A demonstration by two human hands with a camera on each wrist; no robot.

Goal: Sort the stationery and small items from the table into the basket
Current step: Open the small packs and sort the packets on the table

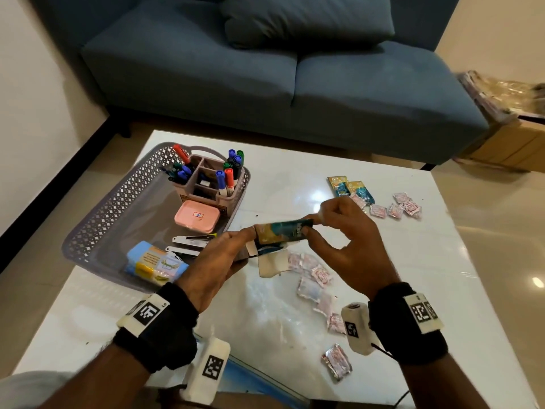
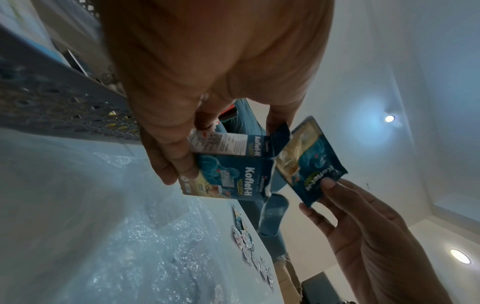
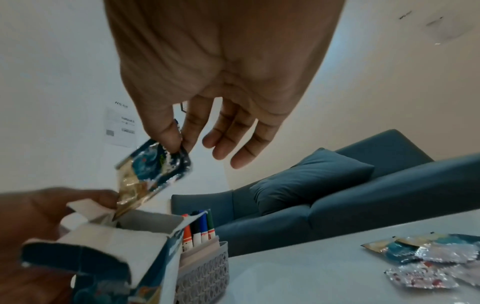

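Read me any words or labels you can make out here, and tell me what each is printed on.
"Koflet-H": front and side of the blue carton held by the left hand.
Sachet pinched by the right hand: similar logo, upside down, blurred.
Wall notice: header and print unreadable.

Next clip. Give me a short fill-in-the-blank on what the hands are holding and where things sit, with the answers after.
1. The left hand holds an open blue ____ printed Koflet-H.
2. The right hand pinches a blue and gold ____ at the mouth of that box.
3. The marker pens stand in an organiser inside the grey ____.
4. The silver-pink packets lie loose on the white ____.

Missing words: box; sachet; basket; table
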